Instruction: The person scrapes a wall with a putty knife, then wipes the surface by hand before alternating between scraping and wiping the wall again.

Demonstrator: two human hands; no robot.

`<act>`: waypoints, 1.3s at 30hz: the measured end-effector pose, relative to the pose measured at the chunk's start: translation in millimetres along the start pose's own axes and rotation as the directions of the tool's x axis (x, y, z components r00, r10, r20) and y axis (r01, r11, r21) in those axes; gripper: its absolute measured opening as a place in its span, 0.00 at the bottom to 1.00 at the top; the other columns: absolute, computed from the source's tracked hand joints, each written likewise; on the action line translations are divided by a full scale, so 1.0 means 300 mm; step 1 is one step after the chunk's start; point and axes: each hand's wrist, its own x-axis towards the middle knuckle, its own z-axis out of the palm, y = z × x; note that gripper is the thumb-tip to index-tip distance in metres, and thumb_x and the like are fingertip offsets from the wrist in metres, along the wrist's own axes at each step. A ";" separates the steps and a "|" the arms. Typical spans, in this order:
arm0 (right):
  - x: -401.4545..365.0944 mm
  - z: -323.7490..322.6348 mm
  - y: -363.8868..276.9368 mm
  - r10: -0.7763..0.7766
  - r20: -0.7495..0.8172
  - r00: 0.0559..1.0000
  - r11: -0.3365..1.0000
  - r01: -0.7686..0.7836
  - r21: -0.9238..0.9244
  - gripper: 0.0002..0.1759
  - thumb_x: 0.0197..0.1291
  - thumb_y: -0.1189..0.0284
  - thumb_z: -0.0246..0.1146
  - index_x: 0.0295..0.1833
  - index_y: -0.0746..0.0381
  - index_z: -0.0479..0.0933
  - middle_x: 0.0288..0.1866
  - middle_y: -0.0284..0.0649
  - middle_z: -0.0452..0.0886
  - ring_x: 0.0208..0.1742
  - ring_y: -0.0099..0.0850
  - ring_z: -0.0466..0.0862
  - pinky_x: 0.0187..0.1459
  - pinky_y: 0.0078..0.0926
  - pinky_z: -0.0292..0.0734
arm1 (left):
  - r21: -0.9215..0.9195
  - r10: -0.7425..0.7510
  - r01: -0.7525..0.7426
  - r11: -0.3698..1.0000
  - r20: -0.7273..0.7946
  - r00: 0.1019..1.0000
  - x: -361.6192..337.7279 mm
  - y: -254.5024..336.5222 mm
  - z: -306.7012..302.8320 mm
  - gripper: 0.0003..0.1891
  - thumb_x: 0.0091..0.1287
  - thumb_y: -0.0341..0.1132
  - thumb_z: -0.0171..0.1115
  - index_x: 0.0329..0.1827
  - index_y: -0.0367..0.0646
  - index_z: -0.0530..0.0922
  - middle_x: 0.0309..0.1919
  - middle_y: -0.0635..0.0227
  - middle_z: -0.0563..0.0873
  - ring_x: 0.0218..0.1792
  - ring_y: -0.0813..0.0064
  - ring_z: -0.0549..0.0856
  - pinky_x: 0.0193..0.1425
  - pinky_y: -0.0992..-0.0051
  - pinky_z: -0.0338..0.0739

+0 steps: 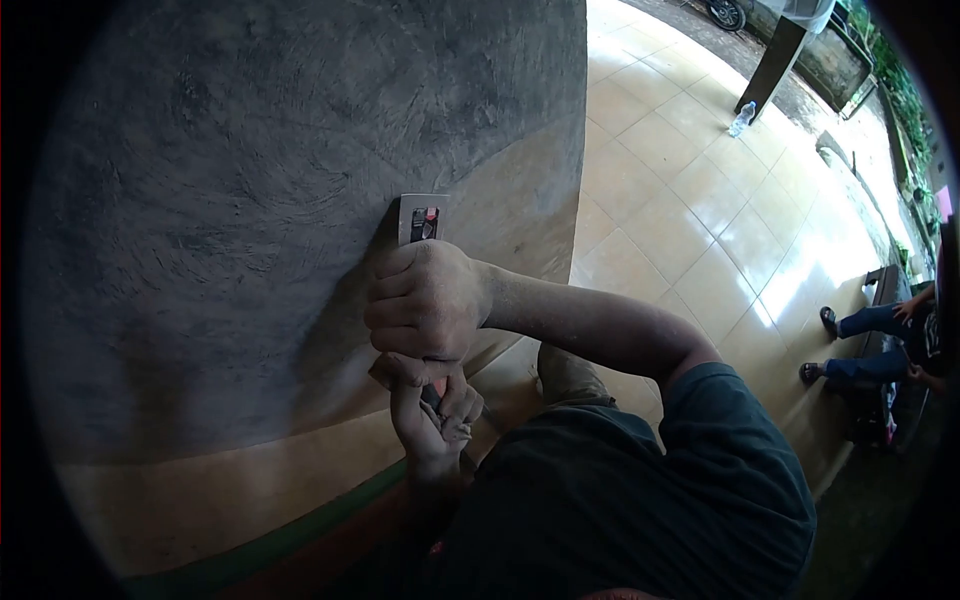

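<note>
Both my hands are on a scraper (406, 215) with a flat pale metal blade and a red-and-black handle. My right hand (428, 300) is closed in a fist round the handle just below the blade. Directly below it, my left hand (428, 405) curls round the handle's lower end, where a bit of red and black shows between the fingers. The blade lies against or very near a dark grey plastered wall (250, 200) with swirled marks; exact contact is hard to make out. Most of the handle is hidden by my fingers.
A glossy tiled floor (690, 200) stretches right of the wall's edge. A plastic bottle (742, 120) is beside a dark post (775, 65). At the far right a person in jeans (870, 345) sits on a dark bench. A green strip (270, 535) runs along the wall at lower left.
</note>
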 end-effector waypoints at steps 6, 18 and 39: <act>-0.037 0.034 -0.040 0.095 0.055 0.994 0.993 -0.099 0.061 0.16 0.53 0.64 0.54 0.15 0.55 0.66 0.18 0.31 0.69 0.21 0.26 0.75 0.24 0.26 0.66 | 0.005 -0.007 0.007 1.000 0.067 0.998 -0.034 -0.011 0.030 0.25 0.74 0.56 0.39 0.37 0.41 0.69 0.15 0.74 0.66 0.06 0.84 0.58 0.13 0.79 0.51; -0.053 -0.004 -0.004 0.025 0.049 0.998 0.998 -0.028 0.054 0.14 0.51 0.66 0.54 0.15 0.55 0.65 0.18 0.31 0.68 0.21 0.26 0.74 0.25 0.24 0.64 | 0.046 0.003 -0.002 0.999 -0.029 1.000 0.009 -0.048 0.065 0.23 0.73 0.57 0.41 0.35 0.44 0.68 0.15 0.75 0.66 0.07 0.85 0.57 0.14 0.80 0.53; -0.051 -0.043 0.027 0.141 0.086 0.986 0.989 -0.137 -0.046 0.14 0.50 0.63 0.55 0.16 0.56 0.66 0.17 0.32 0.69 0.19 0.29 0.72 0.25 0.28 0.64 | -0.120 -0.073 0.070 0.990 -0.021 0.997 0.040 -0.019 0.071 0.22 0.76 0.54 0.37 0.42 0.44 0.71 0.14 0.75 0.64 0.06 0.84 0.55 0.12 0.81 0.49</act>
